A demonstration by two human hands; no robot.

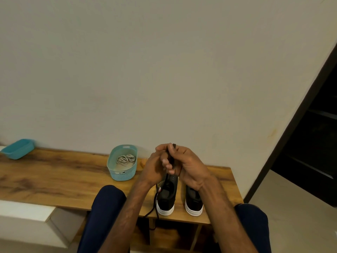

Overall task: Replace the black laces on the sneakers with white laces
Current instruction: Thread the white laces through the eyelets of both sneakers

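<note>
Left hand (pixel 155 166) and right hand (pixel 190 164) together clench the black lace (pixel 171 161), which trails down below the grip. Underneath lies the wooden table (pixel 54 176), with the sneakers (pixel 166 198) directly beneath. The basket (pixel 121 175) holding white laces (pixel 125 158) is left of the grip.
</note>
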